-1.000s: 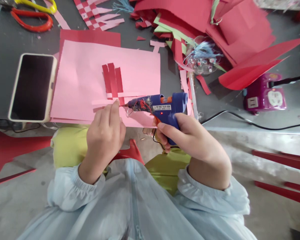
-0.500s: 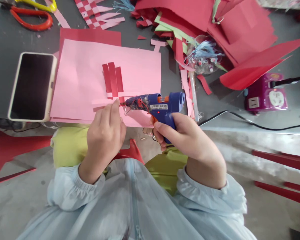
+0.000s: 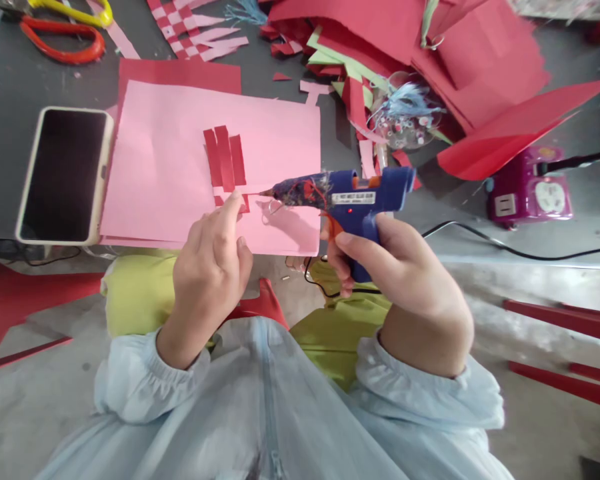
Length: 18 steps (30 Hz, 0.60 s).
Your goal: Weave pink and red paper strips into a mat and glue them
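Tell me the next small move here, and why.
I'd likely have the right hand ease the glue gun slightly away: its red light is lit, and its nozzle points toward the left hand, close to a fingertip at the red strips.

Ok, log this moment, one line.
Left hand: at red paper strips | Right hand: holding hot-melt glue gun | Beneath strips: pink sheet

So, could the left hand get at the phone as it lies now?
Probably yes: nothing covers the phone, which lies just left of the pink sheet, and the left hand holds no tool.
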Available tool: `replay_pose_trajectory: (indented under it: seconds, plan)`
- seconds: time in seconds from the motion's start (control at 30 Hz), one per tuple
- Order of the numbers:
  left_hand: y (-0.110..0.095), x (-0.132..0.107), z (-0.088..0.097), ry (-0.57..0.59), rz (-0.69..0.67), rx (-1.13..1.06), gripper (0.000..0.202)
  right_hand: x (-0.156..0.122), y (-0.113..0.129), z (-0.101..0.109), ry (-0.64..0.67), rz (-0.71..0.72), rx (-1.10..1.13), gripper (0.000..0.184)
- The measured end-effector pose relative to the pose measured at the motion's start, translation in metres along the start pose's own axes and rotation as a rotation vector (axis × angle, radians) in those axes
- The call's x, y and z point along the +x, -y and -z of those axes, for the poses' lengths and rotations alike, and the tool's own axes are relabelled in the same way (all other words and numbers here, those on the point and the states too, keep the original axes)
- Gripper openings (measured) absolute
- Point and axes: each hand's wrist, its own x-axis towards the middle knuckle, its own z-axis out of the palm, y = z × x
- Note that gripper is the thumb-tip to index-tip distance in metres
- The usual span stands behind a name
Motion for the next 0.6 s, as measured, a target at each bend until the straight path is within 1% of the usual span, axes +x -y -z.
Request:
replay_pose_trajectory:
  seconds: [0.1,0.17,0.23,0.3,0.4,0.5,0.6]
  plan:
    - [0.001,-0.0018,-0.0017,-0.013,0.042,-0.087,0.061,-0.0008,0.0001,0.0038,-0.05,0.026,0.046,0.008]
    - [0.0007,-0.0022,-0.0014,0.013,0.071,-0.063,0.066,-0.002,0.0001,0.0063,-0.095,0.057,0.073,0.006]
    - [0.0,-0.0018,-0.0003,0.047,0.072,0.001,0.069,-0.0034,-0.0002,0.0087,-0.138,0.094,0.107,0.006]
    - [-0.0006,-0.0007,0.0009,0.084,0.049,0.073,0.064,-0.0047,-0.0009,0.0102,-0.189,0.129,0.149,0.005]
    - [-0.0009,0.0008,0.0018,0.118,0.014,0.152,0.05,-0.006,-0.0026,0.0109,-0.234,0.162,0.195,0.006]
    - [-0.0013,0.0019,0.002,0.125,0.018,0.145,0.043,-0.0066,-0.0039,0.0105,-0.237,0.164,0.211,0.007]
    - [-0.002,0.003,0.0021,0.131,0.029,0.139,0.043,-0.0066,-0.004,0.0098,-0.224,0.167,0.197,0.006]
